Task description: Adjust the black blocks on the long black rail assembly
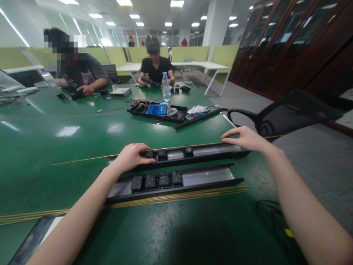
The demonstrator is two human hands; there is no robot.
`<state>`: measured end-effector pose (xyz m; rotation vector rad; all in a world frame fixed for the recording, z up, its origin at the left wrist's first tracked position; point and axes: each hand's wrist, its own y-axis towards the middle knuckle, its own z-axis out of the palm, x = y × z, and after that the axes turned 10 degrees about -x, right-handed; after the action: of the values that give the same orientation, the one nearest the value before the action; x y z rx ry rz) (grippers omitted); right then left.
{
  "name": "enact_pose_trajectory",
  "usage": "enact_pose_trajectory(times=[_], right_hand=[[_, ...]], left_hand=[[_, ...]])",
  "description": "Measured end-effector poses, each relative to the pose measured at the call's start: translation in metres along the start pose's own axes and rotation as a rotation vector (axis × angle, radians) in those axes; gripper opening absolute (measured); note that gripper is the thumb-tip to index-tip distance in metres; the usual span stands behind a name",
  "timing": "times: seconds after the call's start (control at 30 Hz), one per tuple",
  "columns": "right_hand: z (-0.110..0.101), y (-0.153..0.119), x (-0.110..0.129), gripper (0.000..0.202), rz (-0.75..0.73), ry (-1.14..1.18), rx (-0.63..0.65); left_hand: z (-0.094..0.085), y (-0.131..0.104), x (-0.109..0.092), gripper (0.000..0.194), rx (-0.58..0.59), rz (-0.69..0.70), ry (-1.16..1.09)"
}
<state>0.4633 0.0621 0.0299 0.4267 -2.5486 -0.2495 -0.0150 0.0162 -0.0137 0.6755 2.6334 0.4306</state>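
Note:
Two black channels lie side by side on a green table. The far channel [204, 154] holds several black socket modules [188, 150], and a thin brass rod [82, 160] runs along its back edge. My left hand [135, 156] is closed around the far channel's left part, thumb in front and fingers behind. At the channel's right end, my right hand [242, 138] pinches the same rod between thumb and fingers. The near channel [206, 177] carries several square black modules [150, 181] in its left half. More brass rods [176, 198] lie along its front edge.
A black tray [179, 115] with a blue item, a bottle [166, 88] and white gloves [198, 111] are farther back. Two people work across the table [91, 129]. A chair [292, 114] stands at right; a black cable [273, 221] lies front right.

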Motion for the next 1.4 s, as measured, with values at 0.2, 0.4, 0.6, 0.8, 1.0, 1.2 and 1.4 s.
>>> enact_pose_trajectory(times=[0.2,0.4,0.6,0.8,1.0,1.2,1.4], right_hand=[[0.008,0.000,0.014,0.025,-0.009,0.049,-0.009],[0.012,-0.002,0.034,0.026,-0.099,0.096,-0.055],[0.027,-0.003,0.050,0.026,-0.217,0.173,-0.161],[0.052,-0.003,0.069,0.029,-0.413,0.127,-0.106],[0.059,-0.006,0.083,0.035,-0.500,0.034,-0.095],[0.066,-0.004,0.077,0.033,-0.504,-0.014,-0.098],[0.073,-0.002,0.069,0.030,-0.533,-0.003,-0.111]], left_hand=[[0.001,0.000,0.001,0.054,0.003,0.005,0.015],[0.000,-0.001,0.000,0.052,0.001,0.001,0.011],[0.000,0.000,-0.001,0.053,0.004,0.004,0.006],[0.001,0.000,0.001,0.052,0.001,0.006,-0.003],[0.001,0.000,0.000,0.053,-0.002,0.004,0.004],[0.000,0.000,-0.001,0.053,-0.003,0.001,0.005],[0.000,0.001,-0.003,0.056,0.014,-0.009,0.018]])
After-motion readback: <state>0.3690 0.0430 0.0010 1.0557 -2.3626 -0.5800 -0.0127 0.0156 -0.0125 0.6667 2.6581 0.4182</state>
